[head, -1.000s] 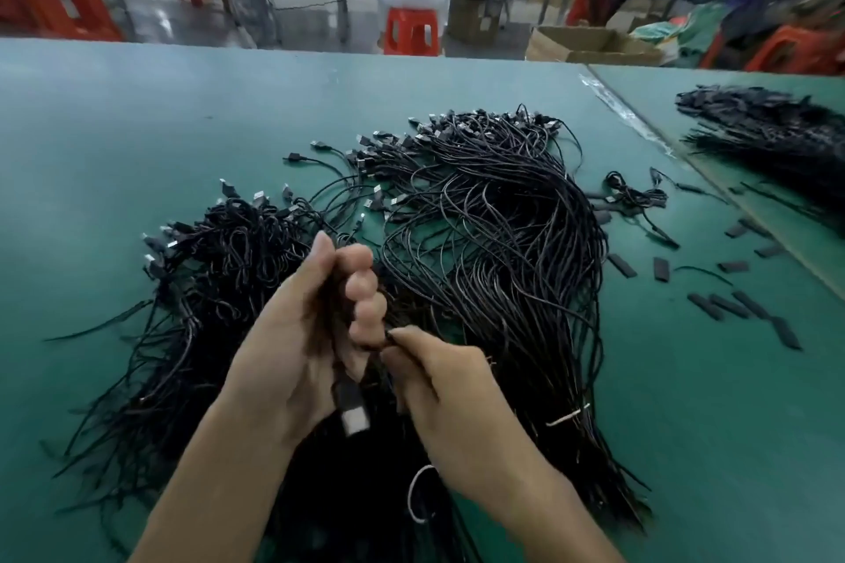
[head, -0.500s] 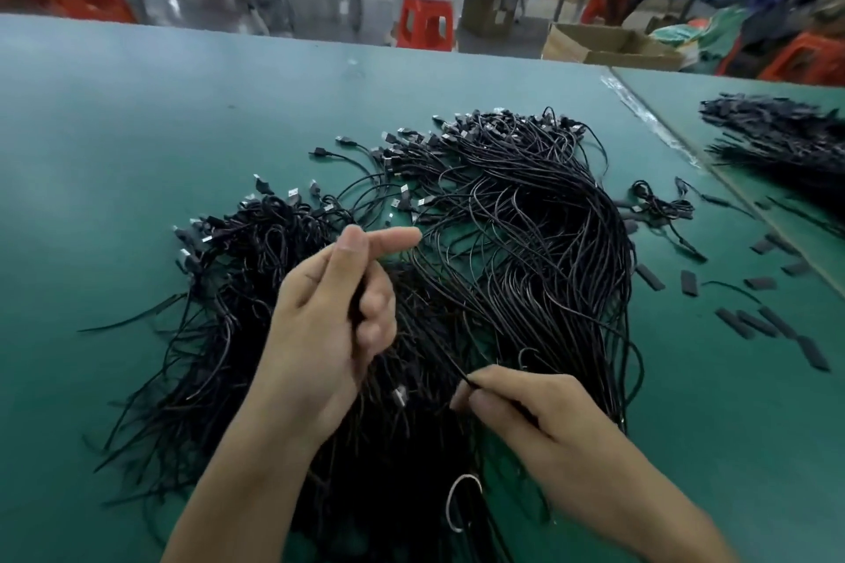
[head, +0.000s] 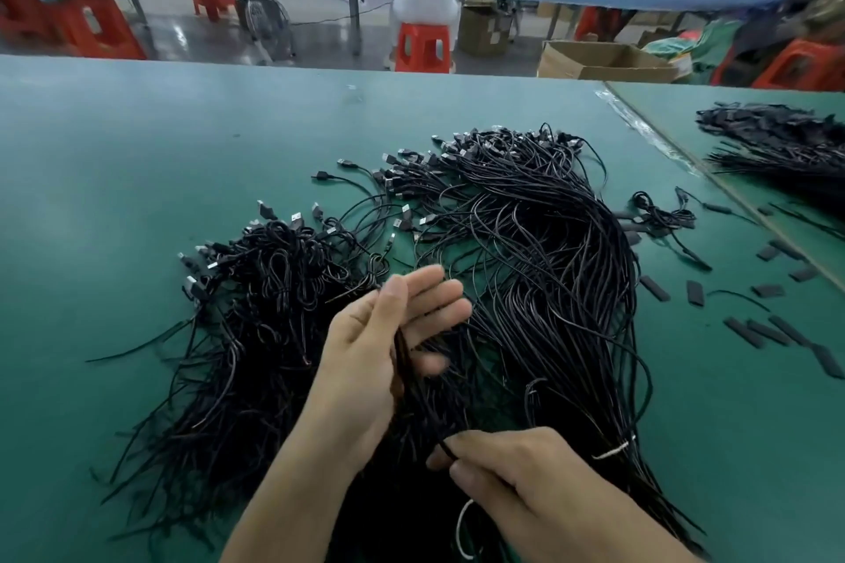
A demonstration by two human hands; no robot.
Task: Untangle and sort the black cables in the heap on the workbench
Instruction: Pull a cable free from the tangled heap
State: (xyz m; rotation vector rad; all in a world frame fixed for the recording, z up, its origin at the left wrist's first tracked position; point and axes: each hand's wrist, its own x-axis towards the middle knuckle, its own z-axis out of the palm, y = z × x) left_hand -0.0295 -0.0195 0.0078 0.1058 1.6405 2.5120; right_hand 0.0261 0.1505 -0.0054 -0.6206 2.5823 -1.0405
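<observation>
A green worktop (head: 137,151) fills the view. The heap (head: 526,265) of black cables lies across its middle, right in front of me, in two loose fans with plugs (head: 411,178) at the far ends. The risk I see starts there. The strands cross and loop over each other, so a fast pull on one would likely drag its neighbours along, tighten a knot, or muddle the straighter right-hand fan. A plug could also catch in a loop and stop the pull short.

My left hand (head: 366,361) hovers above the heap, palm turned to the right, thumb up, the upper fingers stretched straight and slightly spread. A lower finger is blurred, so I cannot tell whether this grip clamps anything or only guides.

My right hand (head: 526,475) is lower and nearer to me, knuckles up. Its grip is clenched, with thumb and forefinger pinching one cable (head: 401,361). That cable runs taut from the pinch up across my left palm. If the pinch slips, the end drops among the others, and I judge it would be hard to find again.

A thin white tie (head: 612,452) binds strands just beside my right hand. Pulling against it would probably jam the bundle.
</observation>
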